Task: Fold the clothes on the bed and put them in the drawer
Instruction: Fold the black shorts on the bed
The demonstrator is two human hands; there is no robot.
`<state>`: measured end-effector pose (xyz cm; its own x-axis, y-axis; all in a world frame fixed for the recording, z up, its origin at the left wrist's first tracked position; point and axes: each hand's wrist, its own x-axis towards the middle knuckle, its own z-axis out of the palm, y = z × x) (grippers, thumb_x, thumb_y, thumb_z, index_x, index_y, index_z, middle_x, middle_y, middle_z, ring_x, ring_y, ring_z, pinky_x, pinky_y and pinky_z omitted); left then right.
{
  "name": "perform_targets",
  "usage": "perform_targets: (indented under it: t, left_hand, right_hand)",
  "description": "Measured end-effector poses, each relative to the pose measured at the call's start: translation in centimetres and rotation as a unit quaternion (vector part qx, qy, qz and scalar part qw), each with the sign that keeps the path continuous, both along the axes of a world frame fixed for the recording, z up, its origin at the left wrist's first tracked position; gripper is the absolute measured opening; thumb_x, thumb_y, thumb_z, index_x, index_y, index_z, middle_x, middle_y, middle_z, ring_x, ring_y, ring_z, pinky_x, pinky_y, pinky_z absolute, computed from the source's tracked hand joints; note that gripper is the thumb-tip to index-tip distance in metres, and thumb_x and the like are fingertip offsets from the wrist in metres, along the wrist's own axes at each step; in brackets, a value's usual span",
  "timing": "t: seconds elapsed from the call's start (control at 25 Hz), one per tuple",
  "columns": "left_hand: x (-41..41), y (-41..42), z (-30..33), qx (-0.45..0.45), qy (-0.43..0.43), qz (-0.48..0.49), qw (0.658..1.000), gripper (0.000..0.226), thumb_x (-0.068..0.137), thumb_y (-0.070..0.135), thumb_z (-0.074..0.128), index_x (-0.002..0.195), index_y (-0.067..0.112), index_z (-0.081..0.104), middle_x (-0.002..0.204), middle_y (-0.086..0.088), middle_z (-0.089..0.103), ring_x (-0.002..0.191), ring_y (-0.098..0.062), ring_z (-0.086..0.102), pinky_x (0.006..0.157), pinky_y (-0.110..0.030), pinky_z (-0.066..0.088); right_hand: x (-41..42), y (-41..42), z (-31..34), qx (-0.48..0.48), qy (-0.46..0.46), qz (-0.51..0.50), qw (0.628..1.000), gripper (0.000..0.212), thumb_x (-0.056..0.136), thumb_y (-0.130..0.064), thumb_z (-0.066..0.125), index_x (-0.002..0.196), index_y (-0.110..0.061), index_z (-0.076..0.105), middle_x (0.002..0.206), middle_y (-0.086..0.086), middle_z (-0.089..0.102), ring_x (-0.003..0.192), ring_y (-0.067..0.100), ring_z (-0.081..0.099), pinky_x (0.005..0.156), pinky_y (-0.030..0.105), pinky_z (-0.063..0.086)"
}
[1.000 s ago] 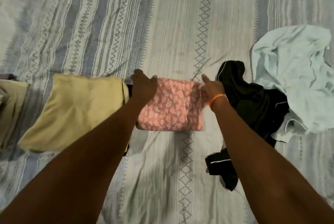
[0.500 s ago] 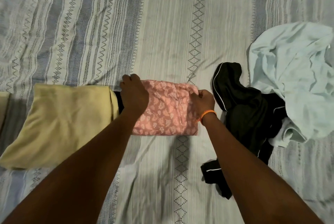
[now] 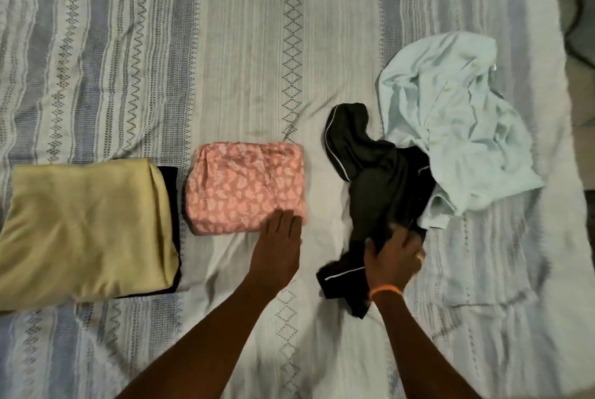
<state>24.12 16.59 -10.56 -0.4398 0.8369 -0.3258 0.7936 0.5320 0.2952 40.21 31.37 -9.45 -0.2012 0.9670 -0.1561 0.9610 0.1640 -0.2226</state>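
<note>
Right hand (image 3: 394, 257) grips the crumpled black garment (image 3: 376, 186) near its lower end; left hand (image 3: 278, 242) rests flat, fingers straight, on the folded pink garment (image 3: 244, 186); best to shake the black one flat on the bed (image 3: 257, 44) before creasing; beyond, the pale blue garment (image 3: 450, 121) waits unfolded.

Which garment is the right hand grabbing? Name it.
The black garment with white piping: the right hand grips its lower part. It lies crumpled, partly under the pale blue garment, unlike the folded pink and yellow ones.
</note>
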Motion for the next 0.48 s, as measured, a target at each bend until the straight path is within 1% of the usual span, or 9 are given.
perform_targets:
  t: [0.08,0.16,0.2,0.24,0.32,0.36,0.4,0.44,0.48]
  left_hand:
    - [2.0,0.2,0.5,-0.025,-0.056,0.001,0.998,0.045,0.093,0.021,0.058,0.134,0.005,0.051,0.135,-0.017,0.054,0.128,-0.035,0.049,0.103,-0.044,0.042]
    - [3.0,0.2,0.8,-0.063,-0.136,0.029,0.988,0.043,0.1,0.024,0.045,0.14,0.008,0.042,0.14,-0.011,0.046,0.129,-0.028,0.045,0.105,-0.038,0.039]
    - [3.6,0.1,1.2,-0.067,-0.178,0.057,0.98,0.042,0.101,0.026,0.043,0.14,0.01,0.041,0.139,-0.009,0.046,0.127,-0.026,0.045,0.104,-0.036,0.039]
    - [3.9,0.2,1.6,-0.064,-0.22,0.092,0.969,0.041,0.101,0.027,0.044,0.139,0.01,0.042,0.136,-0.008,0.047,0.125,-0.024,0.047,0.102,-0.035,0.039]
    - [4.6,0.6,3.2,-0.018,-0.266,0.165,0.949,0.037,0.099,0.028,0.05,0.131,0.009,0.051,0.128,-0.008,0.055,0.119,-0.023,0.052,0.099,-0.032,0.039]
    - [4.7,0.9,4.4,0.003,-0.283,0.21,0.936,0.034,0.098,0.029,0.053,0.125,0.008,0.056,0.121,-0.008,0.059,0.115,-0.023,0.055,0.095,-0.03,0.04]
    - [4.6,1.3,6.1,0.02,-0.305,0.264,0.915,0.03,0.097,0.031,0.055,0.117,0.009,0.06,0.113,-0.007,0.062,0.11,-0.023,0.057,0.09,-0.028,0.04]
    - [4.3,1.6,7.6,0.038,-0.343,0.326,0.88,0.026,0.097,0.033,0.055,0.109,0.012,0.064,0.104,-0.005,0.063,0.105,-0.024,0.059,0.084,-0.028,0.041]
    - [3.8,2.0,9.5,0.056,-0.401,0.383,0.83,0.025,0.097,0.037,0.054,0.102,0.015,0.065,0.097,-0.003,0.062,0.1,-0.025,0.06,0.08,-0.029,0.041]
  right_hand:
    - [3.4,-1.5,-0.6,-0.142,0.003,-0.117,0.983,0.085,0.072,-0.031,0.083,0.14,-0.007,0.038,0.137,0.028,0.035,0.119,0.048,0.043,0.097,0.055,0.041]
    - [4.1,-1.4,-1.3,-0.214,0.107,-0.209,0.948,0.098,0.069,-0.023,0.087,0.145,-0.001,0.029,0.14,0.029,0.035,0.125,0.046,0.043,0.104,0.049,0.039]
    - [4.0,-0.8,-1.0,-0.226,0.171,-0.251,0.926,0.097,0.068,-0.014,0.087,0.144,0.001,0.029,0.139,0.028,0.04,0.125,0.043,0.046,0.106,0.045,0.039]
    - [3.3,-0.2,-1.1,-0.243,0.222,-0.279,0.902,0.09,0.069,-0.007,0.083,0.143,0.001,0.033,0.137,0.026,0.047,0.123,0.04,0.05,0.105,0.043,0.041]
    - [1.3,0.6,0.2,-0.31,0.307,-0.286,0.853,0.059,0.074,-0.004,0.069,0.13,-0.005,0.053,0.123,0.02,0.06,0.11,0.035,0.058,0.096,0.042,0.048]
    - [0.3,0.8,1.7,-0.336,0.338,-0.274,0.835,0.038,0.077,-0.001,0.061,0.115,-0.007,0.062,0.11,0.017,0.065,0.1,0.031,0.06,0.089,0.04,0.049]
    - [-0.7,0.8,3.5,-0.361,0.373,-0.259,0.815,0.023,0.08,0.002,0.054,0.098,-0.007,0.065,0.098,0.015,0.065,0.09,0.029,0.058,0.082,0.038,0.048]
    - [-1.6,0.6,5.5,-0.386,0.404,-0.241,0.793,0.019,0.08,0.005,0.05,0.088,-0.007,0.062,0.09,0.014,0.063,0.084,0.027,0.056,0.078,0.036,0.046]
    - [-2.0,0.1,7.6,-0.417,0.437,-0.215,0.767,0.017,0.078,0.006,0.048,0.086,-0.005,0.06,0.086,0.015,0.063,0.081,0.027,0.057,0.076,0.035,0.047]
